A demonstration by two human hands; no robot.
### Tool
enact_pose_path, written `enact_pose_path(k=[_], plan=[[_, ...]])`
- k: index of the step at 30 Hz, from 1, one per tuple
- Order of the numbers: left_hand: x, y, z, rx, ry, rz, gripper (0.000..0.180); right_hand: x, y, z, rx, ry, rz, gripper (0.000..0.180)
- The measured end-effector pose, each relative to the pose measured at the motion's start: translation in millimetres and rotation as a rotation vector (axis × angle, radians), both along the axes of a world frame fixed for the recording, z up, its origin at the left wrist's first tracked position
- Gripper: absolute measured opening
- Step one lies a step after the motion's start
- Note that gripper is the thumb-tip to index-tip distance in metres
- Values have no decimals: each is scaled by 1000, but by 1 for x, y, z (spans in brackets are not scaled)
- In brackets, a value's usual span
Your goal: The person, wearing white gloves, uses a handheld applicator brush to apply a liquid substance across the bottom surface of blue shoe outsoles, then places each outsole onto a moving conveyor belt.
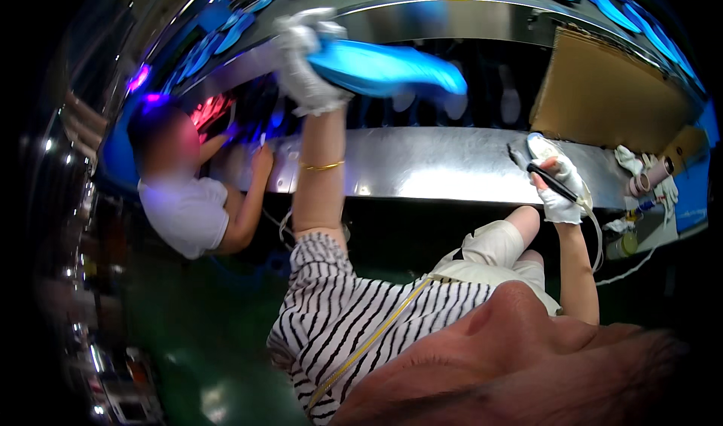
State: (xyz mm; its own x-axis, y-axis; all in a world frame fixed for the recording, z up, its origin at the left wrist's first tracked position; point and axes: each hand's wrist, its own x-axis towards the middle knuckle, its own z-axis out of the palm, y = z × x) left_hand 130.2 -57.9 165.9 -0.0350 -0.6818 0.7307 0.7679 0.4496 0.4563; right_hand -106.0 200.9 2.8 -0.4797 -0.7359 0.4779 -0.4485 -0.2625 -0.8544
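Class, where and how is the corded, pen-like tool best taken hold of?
Probably by its slim dark handle, pen-style, coming from the lower right: the grey tip points up-left, away from the right hand, and the pale cord trails off behind.

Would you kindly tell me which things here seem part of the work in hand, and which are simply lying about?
Seemingly in the job:
blue sole-shaped piece, in the left hand
black corded pen-like tool, in the right hand

Seemingly just lying about:
cardboard, beyond the metal bench
pinkish rolls, at the right
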Motion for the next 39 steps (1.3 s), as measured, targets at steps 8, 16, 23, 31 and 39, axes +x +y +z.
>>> enact_pose_path(k=[8, 16, 23, 31, 39], plan=[[-65, 64, -163, 608, -339, -1264, 65, -12, 16, -12, 48, -88, 7, 18], [-77, 148, -196, 974, -119, -1335, 87, 3, -5, -2, 14, -79, 96, 20], [-100, 161, -209, 885, -222, -991, 81, 21, -27, 7, -159, 65, -14, 18], [-92, 150, -210, 880, -290, -956, 83, 32, -16, -3, -60, -101, 138, 17], [-82, 130, -223, 1009, -19, -1205, 87, 45, -4, -14, 27, -106, 279, 19]])
